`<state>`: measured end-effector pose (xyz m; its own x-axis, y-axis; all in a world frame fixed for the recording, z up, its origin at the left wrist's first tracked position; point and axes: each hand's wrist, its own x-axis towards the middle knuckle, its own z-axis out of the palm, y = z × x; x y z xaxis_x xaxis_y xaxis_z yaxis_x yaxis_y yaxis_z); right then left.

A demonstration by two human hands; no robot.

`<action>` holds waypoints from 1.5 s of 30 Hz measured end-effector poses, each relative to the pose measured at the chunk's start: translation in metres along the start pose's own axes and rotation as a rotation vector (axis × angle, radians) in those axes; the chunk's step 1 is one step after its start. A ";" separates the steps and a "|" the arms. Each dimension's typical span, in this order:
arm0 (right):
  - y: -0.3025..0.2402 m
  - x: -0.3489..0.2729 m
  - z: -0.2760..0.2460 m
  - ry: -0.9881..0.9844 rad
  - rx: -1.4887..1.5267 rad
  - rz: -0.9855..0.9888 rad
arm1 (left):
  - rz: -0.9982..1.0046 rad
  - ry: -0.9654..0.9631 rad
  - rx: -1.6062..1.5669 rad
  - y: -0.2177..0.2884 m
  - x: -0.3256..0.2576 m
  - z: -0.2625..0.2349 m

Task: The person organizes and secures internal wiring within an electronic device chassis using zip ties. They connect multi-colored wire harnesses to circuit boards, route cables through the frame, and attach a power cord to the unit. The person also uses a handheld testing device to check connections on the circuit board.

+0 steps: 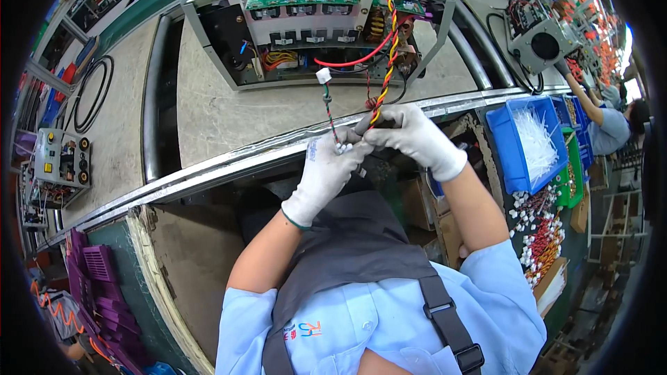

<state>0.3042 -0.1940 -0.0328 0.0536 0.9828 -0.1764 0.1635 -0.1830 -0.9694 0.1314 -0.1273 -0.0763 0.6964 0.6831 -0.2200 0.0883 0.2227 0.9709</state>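
Both my hands wear white gloves and meet in front of an open metal chassis (229,69) packed with circuit boards. My right hand (420,140) pinches the lower end of a twisted yellow, red and black wire bundle (386,87), which runs up to the board. My left hand (325,170) is closed on a thin dark twisted wire (329,112); a white connector plug (323,76) tops it, standing above the fist. Small white connectors (342,147) show at the left fingers. The fingertips of both hands touch, and the wire ends between them are partly hidden. A loose red wire (354,60) arches across the chassis front.
The chassis sits on a roller conveyor with a metal edge rail (229,156). To the right are a blue bin (517,142) of white cable ties, a green bin (571,170) and piled wire harnesses (540,243). Other units stand left and right; another person (611,125) works far right.
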 end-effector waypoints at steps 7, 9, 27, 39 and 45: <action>0.025 0.055 -0.006 0.142 0.070 -0.051 | -0.055 0.151 -0.173 -0.005 0.033 -0.016; 0.032 0.068 -0.009 0.400 -0.475 -0.087 | -0.022 0.281 -0.252 -0.007 0.035 -0.023; 0.037 0.090 -0.038 0.608 -0.919 -0.168 | 0.007 0.185 -0.240 -0.005 0.032 -0.029; 0.057 0.094 -0.020 0.601 -1.265 -0.149 | -0.061 0.123 -0.193 -0.012 0.020 -0.037; 0.050 0.076 -0.028 0.694 -1.039 -0.448 | 0.005 0.082 0.009 0.007 0.007 -0.025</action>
<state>0.3437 -0.1288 -0.0901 0.2354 0.8038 0.5464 0.9546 -0.0857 -0.2852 0.1193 -0.1037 -0.0739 0.6359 0.7393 -0.2214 0.0912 0.2129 0.9728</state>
